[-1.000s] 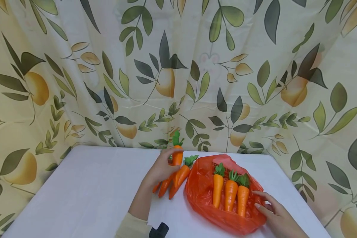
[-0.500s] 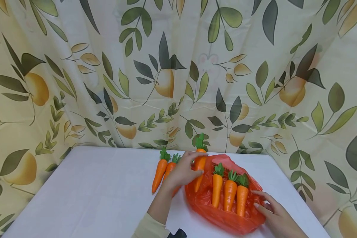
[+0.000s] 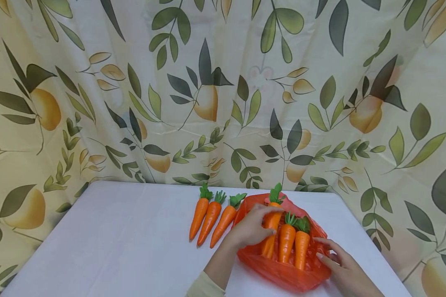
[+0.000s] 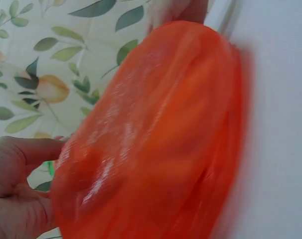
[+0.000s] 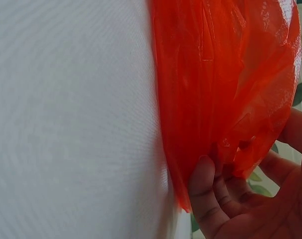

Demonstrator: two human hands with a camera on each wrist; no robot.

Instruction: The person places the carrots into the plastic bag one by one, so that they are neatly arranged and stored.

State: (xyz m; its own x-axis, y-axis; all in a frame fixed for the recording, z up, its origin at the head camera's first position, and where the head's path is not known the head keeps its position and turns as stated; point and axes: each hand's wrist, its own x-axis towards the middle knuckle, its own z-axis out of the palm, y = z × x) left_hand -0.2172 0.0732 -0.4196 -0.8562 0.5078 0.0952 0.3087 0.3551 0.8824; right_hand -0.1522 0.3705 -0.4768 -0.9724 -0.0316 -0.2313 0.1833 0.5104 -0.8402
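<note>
In the head view my left hand holds an orange carrot with green leaves, fingers on its far side and thumb on the near side. That carrot is over the mouth of a red plastic bag, overlapping another carrot that it mostly hides. Two more carrots, a middle one and a right one, lie in the bag. My right hand pinches the bag's right edge, its fingers curled on the film in the right wrist view. The bag's side hides the held carrot in the left wrist view.
Left of the bag, three carrots lie side by side on the white table: a left one, a central one and one whose leaves are close to the bag. A leaf-and-fruit patterned curtain hangs behind the white table.
My left hand has carried the carrot rightwards from the row on the table, then down over the bag's left carrot. My right hand stays at the bag's edge.
</note>
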